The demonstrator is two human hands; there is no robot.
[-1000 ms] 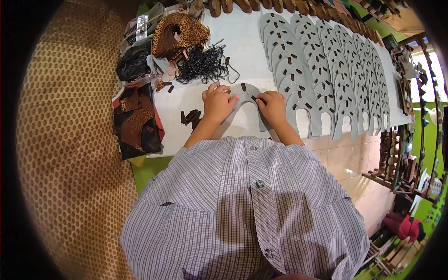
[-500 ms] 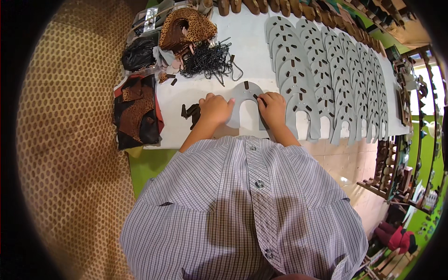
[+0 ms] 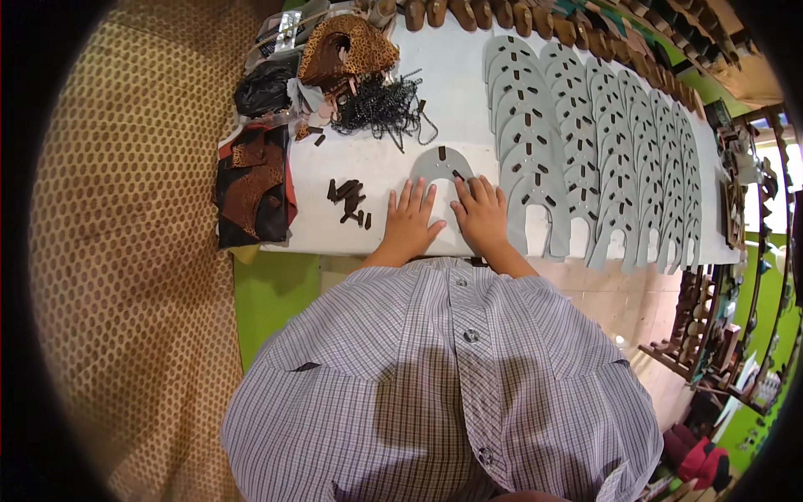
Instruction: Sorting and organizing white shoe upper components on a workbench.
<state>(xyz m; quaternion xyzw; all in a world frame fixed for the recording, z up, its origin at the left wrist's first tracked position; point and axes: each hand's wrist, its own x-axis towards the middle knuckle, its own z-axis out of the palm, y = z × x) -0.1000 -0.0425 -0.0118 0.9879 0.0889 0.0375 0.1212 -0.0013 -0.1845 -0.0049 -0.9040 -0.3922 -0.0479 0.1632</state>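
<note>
Before me on the white table lies a grey horseshoe-shaped piece, with small holes and dark brown strips at its curve. My left hand rests flat with its fingers stretched over the left leg of the piece. My right hand lies the same way over the right leg, its fingertips by a brown strip. Both hands hide most of the legs. Left of my left hand, a small heap of loose dark brown strips sits on the table.
Overlapping rows of similar grey pieces fill the table's right side. At the back left are tangled black beaded strands, leopard-print material and a black bag. Brown shoe lasts line the far edge; the white table ends close to me.
My left hand has moved from the heap's edge to the right, its fingers now stretched flat, uncovering more strips. My right hand has flattened and shifted slightly left.
</note>
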